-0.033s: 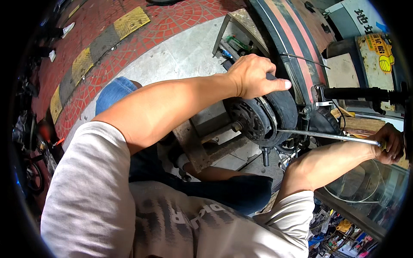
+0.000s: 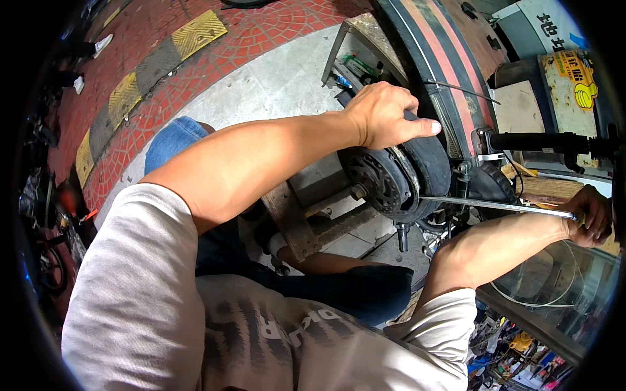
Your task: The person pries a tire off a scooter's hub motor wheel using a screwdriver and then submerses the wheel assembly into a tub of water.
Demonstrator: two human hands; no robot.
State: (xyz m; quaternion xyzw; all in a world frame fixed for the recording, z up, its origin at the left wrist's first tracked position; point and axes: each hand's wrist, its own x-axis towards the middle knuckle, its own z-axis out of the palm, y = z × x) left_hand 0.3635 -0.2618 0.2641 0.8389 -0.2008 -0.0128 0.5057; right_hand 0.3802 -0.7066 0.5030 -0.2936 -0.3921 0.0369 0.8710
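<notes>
A small wheel with a black tire is mounted on an axle over a metal stand. A perforated brake disc covers its near face, and a gap shows between the rim and the tire. Over the top of the tire my left hand is closed, thumb stretched along the tread and most fingers hidden. Off to the far right, my right hand is closed round the end of a long thin steel tire lever. The lever's other tip meets the wheel at the tire's edge.
Behind the wheel stands a metal frame shelf with small items inside. A striped dark panel rises beside it. A glass-topped case lies below my right forearm, near assorted parts. A yellow-and-black ramp strip crosses the red paving.
</notes>
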